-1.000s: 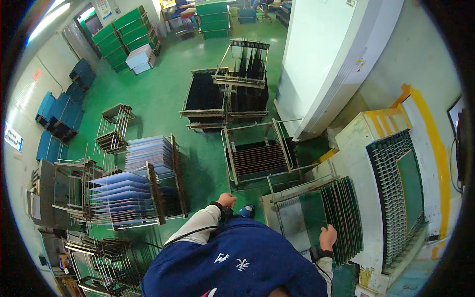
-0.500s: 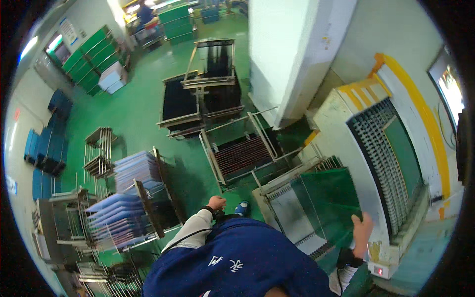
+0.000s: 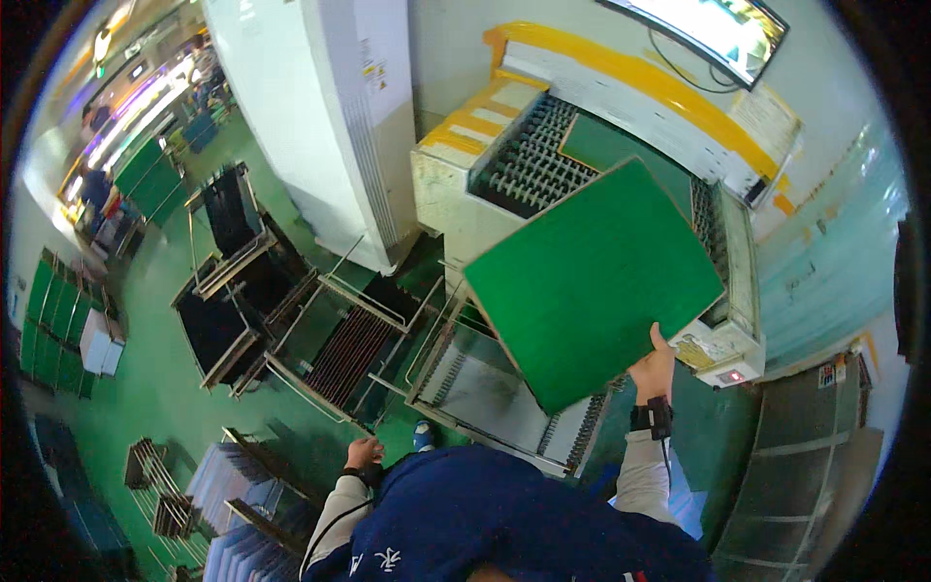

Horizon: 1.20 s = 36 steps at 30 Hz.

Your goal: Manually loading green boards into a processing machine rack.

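A large flat green panel (image 3: 596,286) is held up at a tilt, its broad face showing. My right hand (image 3: 654,371) grips its near right edge, thumb lying on the face. Behind the panel is a machine with rows of dark rollers (image 3: 533,155), partly covered by it. Another green panel (image 3: 606,144) lies on those rollers. Below the held panel stands a slotted rack (image 3: 475,373) with a pale grey base. My left hand (image 3: 363,454) hangs beside my body with fingers curled and nothing visible in it.
Metal-framed racks (image 3: 335,349) and dark panels (image 3: 208,335) stand left on the green floor. A white pillar (image 3: 320,116) rises beside the machine. Racks of pale sheets (image 3: 228,485) are at lower left. A screen (image 3: 713,34) hangs above the machine; a grey panelled unit (image 3: 790,466) stands right.
My view has swung right toward the roller machine. The green panel in my right hand has come up from the slotted rack and turned its face toward me. My left hand stays low.
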Available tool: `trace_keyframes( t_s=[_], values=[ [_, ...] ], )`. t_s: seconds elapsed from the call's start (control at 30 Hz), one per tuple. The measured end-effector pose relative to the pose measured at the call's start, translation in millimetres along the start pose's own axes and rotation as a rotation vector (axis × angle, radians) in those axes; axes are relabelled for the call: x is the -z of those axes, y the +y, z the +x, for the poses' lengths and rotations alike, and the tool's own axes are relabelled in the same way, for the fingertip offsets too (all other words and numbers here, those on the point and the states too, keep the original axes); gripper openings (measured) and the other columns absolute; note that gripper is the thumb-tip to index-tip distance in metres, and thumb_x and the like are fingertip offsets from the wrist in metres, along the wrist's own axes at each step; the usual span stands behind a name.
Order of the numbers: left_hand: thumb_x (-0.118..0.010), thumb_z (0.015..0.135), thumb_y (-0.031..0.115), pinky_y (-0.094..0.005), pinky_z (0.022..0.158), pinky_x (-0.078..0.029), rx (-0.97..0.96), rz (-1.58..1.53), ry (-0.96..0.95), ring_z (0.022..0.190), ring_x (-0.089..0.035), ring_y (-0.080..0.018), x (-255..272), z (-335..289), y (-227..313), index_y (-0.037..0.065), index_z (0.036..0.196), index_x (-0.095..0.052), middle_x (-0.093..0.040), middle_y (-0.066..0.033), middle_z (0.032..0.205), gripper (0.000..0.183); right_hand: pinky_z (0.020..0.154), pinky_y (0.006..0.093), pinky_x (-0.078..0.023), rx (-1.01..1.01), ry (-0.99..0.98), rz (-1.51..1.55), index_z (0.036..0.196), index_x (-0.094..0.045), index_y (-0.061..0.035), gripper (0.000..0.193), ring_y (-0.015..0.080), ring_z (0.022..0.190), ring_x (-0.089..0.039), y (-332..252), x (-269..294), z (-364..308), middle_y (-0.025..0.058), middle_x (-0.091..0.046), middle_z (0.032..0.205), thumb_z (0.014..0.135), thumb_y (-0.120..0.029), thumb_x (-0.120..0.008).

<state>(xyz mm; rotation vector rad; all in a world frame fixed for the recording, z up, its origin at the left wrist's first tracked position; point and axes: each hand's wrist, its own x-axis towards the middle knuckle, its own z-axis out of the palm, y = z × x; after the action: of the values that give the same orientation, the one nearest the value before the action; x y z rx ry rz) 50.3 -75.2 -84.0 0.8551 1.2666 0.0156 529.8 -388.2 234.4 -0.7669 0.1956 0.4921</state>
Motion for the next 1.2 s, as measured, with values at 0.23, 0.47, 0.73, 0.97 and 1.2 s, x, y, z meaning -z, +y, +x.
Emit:
trace_keyframes(
  t_s=[0.23, 0.47, 0.73, 0.97, 1.2],
  values=[
    [-0.057, 0.084, 0.019, -0.0344, 0.047, -0.048, -0.286, 0.291, -0.065, 0.062, -0.062, -0.0277, 5.8, 8.2, -16.5, -0.003, 0.094, -0.052, -0.061, -0.0165, 0.085, 0.025, 0.081, 0.0401, -0.047, 0.068, -0.017, 0.123, 0.100, -0.053, -0.0048, 0.017, 0.0216, 0.090, -0.057, 2.3, 36.9, 40.9, 0.0106, -0.058, 0.103, 0.086, -0.012, -0.057],
    [-0.055, 0.086, 0.020, -0.0334, 0.048, -0.048, -0.546, 0.618, -0.117, 0.064, -0.062, -0.0287, 4.6, 10.2, -30.8, -0.005, 0.103, -0.052, -0.061, -0.0172, 0.088, 0.031, 0.070, 0.0314, -0.049, -0.227, -0.011, -0.016, 0.094, -0.055, -0.0020, 0.020, 0.0204, 0.078, -0.058, 10.5, 23.7, 60.6, 0.0095, -0.060, 0.088, 0.084, -0.018, -0.061],
    [-0.053, 0.085, 0.016, -0.0336, 0.047, -0.047, -0.071, -0.003, 0.072, 0.064, -0.063, -0.0300, -32.8, -21.6, -3.7, -0.005, 0.103, -0.051, -0.061, -0.0181, 0.090, 0.028, 0.065, 0.0298, -0.048, -0.312, -0.124, -0.194, 0.093, -0.055, -0.0003, 0.032, 0.0173, 0.073, -0.057, 18.2, 21.6, 90.2, 0.0092, -0.061, 0.084, 0.085, -0.031, -0.059],
    [-0.052, 0.086, 0.015, -0.0354, 0.049, -0.047, -0.191, 0.115, -0.037, 0.065, -0.062, -0.0316, -15.5, -0.3, -26.6, -0.004, 0.103, -0.050, -0.062, -0.0195, 0.092, 0.026, 0.067, 0.0315, -0.048, -0.285, -0.103, -0.156, 0.092, -0.055, 0.0004, 0.031, 0.0189, 0.072, -0.056, 16.0, 11.7, 115.8, 0.0104, -0.060, 0.083, 0.088, -0.030, -0.056],
    [-0.050, 0.087, 0.014, -0.0362, 0.049, -0.047, 0.010, -0.137, 0.024, 0.063, -0.061, -0.0299, -40.9, -27.7, -1.8, -0.004, 0.100, -0.053, -0.062, -0.0189, 0.088, 0.023, 0.066, 0.0314, -0.047, -0.222, -0.074, -0.114, 0.088, -0.054, -0.0021, 0.025, 0.0191, 0.070, -0.056, 12.8, 12.7, 136.6, 0.0104, -0.060, 0.081, 0.088, -0.027, -0.055]
  ],
)
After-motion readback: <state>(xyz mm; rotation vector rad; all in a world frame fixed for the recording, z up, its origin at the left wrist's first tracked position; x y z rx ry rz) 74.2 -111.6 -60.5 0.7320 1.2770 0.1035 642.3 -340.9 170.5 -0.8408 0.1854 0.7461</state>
